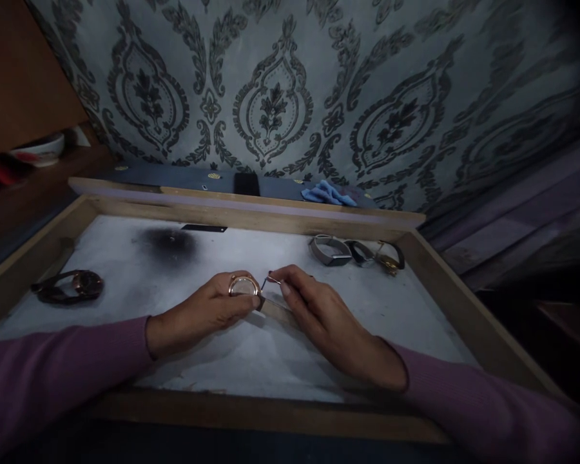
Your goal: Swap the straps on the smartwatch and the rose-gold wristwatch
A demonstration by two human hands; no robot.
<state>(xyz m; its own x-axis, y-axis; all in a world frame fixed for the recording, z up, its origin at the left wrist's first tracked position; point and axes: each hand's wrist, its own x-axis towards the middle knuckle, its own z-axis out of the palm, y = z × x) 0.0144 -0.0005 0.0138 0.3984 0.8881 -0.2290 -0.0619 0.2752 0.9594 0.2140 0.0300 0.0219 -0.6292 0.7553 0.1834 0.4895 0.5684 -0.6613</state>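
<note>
A round watch case (244, 287) with a gold-coloured rim is held between the thumb and fingers of my left hand (207, 312). From its right side a grey-brown strap (278, 312) runs toward the palm of my right hand (326, 319). The thumb and forefinger of my right hand pinch a small thin metal piece (273, 280), just right of the case. What the piece is, I cannot make out. Both hands are over the white surface of a wooden-framed tray (212, 361).
At the left lies a dark watch (70, 287). Several watches, among them a grey-strapped one (330, 250), lie back right. A flat black strip (204, 228) is by the rear edge. Behind the tray are a blue cloth (327, 193) and a black object (247, 183).
</note>
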